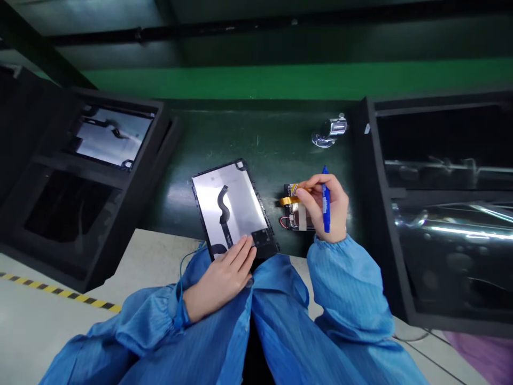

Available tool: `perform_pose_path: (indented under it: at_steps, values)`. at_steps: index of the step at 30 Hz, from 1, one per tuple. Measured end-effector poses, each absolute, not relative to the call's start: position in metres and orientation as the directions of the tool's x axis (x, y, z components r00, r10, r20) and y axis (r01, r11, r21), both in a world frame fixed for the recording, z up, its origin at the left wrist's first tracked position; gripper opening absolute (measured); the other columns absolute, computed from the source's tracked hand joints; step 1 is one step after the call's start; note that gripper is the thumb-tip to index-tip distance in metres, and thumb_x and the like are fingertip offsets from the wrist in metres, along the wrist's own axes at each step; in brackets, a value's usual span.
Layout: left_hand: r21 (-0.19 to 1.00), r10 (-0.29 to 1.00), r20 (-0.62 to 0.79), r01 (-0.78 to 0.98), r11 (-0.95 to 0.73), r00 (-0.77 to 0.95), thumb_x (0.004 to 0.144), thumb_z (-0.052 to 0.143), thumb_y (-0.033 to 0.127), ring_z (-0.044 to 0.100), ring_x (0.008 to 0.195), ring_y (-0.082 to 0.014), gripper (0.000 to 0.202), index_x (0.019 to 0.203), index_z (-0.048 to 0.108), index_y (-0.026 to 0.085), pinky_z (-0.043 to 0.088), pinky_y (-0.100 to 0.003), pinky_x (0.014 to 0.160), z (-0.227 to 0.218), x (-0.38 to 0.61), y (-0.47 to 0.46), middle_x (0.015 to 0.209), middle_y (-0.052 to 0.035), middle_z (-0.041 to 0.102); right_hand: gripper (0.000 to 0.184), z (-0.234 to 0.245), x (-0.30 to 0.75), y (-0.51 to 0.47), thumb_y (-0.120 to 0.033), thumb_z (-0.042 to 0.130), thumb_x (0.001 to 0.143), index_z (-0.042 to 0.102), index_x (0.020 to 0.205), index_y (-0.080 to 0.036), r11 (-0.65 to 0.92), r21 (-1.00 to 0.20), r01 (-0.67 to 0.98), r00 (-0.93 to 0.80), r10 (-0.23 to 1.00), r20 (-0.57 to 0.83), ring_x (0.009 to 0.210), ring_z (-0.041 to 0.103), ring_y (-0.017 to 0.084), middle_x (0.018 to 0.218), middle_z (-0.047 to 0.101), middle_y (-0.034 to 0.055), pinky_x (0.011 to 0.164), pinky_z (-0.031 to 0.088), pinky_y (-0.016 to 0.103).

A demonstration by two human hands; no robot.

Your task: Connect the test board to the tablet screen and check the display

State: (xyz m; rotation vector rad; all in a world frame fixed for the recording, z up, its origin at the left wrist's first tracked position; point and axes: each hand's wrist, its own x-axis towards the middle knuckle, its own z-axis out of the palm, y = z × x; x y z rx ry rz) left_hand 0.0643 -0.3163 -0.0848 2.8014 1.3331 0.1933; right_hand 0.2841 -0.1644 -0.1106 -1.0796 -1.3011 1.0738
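Note:
My left hand (226, 275) rests over the lower edge of a tablet-like display panel (204, 195), its fingers stretched out on the surface. The panel has a silvery back, a dark frame and a curved black flex cable (223, 206); its near end is partly covered by my hand. To the right, my right hand (331, 206) is closed, with a blue marker pen (326, 206) held upright between its fingers. Thumb and index finger pinch the end of an orange ribbon cable (289, 201) above a small circuit board (294, 216), partly hidden by that hand.
At the left stands a black foam tray (146, 141) with a similar panel (114, 133) inside. Another black tray (382, 160) at the right holds dark glossy sheets. A shiny metal object (332, 131) sits toward the back of the dark green table (240, 128).

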Motion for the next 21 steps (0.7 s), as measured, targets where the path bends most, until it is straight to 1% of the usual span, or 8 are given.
perform_pose_path:
  at_steps: [3,6,9,12,15,17,19,21]
  values:
    - [0.388,0.726,0.116,0.641,-0.662,0.678,0.1,0.05,0.029,0.058,0.131,-0.0264,0.035,0.125,0.065,0.009,0.051,-0.034,0.105,-0.066,0.044,-0.305,0.139,-0.0157,0.062,0.025,-0.109,0.281,-0.168,-0.033,0.077,0.081,0.056,0.091,-0.025,0.191,-0.981,0.018,-0.002,0.981,0.191,0.078,0.067,0.014,0.084,0.065,-0.0018,0.075,0.055,0.03]
    - [0.592,0.855,0.176,0.642,-0.487,0.487,0.1,0.052,0.028,0.067,0.105,-0.0179,0.021,0.109,0.069,0.02,0.055,-0.031,0.093,-0.05,0.026,-0.274,0.112,-0.0049,0.073,0.023,-0.106,0.272,-0.175,-0.03,0.076,0.082,0.056,0.092,-0.025,0.202,-0.979,0.019,-0.02,0.979,0.201,0.079,0.067,0.014,0.085,0.066,-0.0014,0.076,0.055,0.03]
    - [0.42,0.974,0.163,0.882,-0.215,0.16,0.099,0.052,0.03,0.062,0.096,-0.0246,0.019,0.105,0.065,0.016,0.053,-0.039,0.085,-0.052,0.023,-0.234,0.102,-0.0091,0.068,0.022,-0.101,0.26,-0.183,-0.03,0.075,0.083,0.056,0.092,-0.024,0.219,-0.975,0.04,-0.073,0.974,0.216,0.079,0.067,0.015,0.086,0.066,-0.0005,0.078,0.055,0.032]
    - [0.276,0.993,0.077,0.956,-0.104,0.086,0.09,0.066,0.036,0.057,0.105,-0.0334,0.03,0.108,0.061,0.011,0.051,-0.047,0.089,-0.067,0.034,-0.202,0.108,-0.0158,0.062,0.022,-0.096,0.25,-0.19,-0.03,0.075,0.084,0.056,0.092,-0.023,0.219,-0.975,0.047,-0.107,0.971,0.213,0.08,0.067,0.016,0.085,0.067,-0.0001,0.08,0.056,0.035]
    - [0.348,0.996,0.01,0.934,-0.083,0.084,0.088,0.063,0.026,0.057,0.106,-0.0326,0.013,0.092,0.059,0.015,0.048,-0.047,0.093,-0.076,0.043,-0.187,0.103,-0.0136,0.061,0.023,-0.093,0.247,-0.194,-0.031,0.076,0.084,0.056,0.093,-0.024,0.214,-0.976,0.031,-0.106,0.972,0.21,0.08,0.067,0.016,0.086,0.067,0.0002,0.081,0.056,0.036]
    - [0.622,0.997,-0.014,0.782,-0.053,0.078,0.089,0.054,0.023,0.06,0.099,-0.0275,0.008,0.084,0.056,0.017,0.049,-0.043,0.09,-0.074,0.043,-0.185,0.097,-0.0102,0.062,0.024,-0.092,0.247,-0.195,-0.033,0.076,0.083,0.057,0.093,-0.024,0.212,-0.977,0.022,-0.099,0.973,0.209,0.08,0.066,0.016,0.087,0.067,0.0003,0.081,0.056,0.036]
    - [0.917,0.99,-0.1,0.395,0.053,0.098,0.09,0.05,0.03,0.063,0.086,-0.0216,0.013,0.081,0.05,0.02,0.051,-0.037,0.08,-0.067,0.04,-0.187,0.088,-0.0067,0.063,0.025,-0.091,0.248,-0.197,-0.035,0.077,0.083,0.057,0.093,-0.025,0.206,-0.978,0.024,-0.094,0.975,0.203,0.08,0.066,0.017,0.087,0.067,0.0006,0.08,0.057,0.036]
    - [0.97,0.955,-0.23,-0.03,0.24,0.185,0.089,0.048,0.04,0.058,0.062,-0.0154,0.021,0.081,0.045,0.022,0.047,-0.03,0.061,-0.061,0.036,-0.189,0.076,-0.0025,0.059,0.025,-0.089,0.247,-0.198,-0.036,0.076,0.083,0.057,0.093,-0.025,0.203,-0.979,0.036,-0.097,0.975,0.199,0.08,0.066,0.017,0.087,0.067,0.0008,0.08,0.057,0.035]
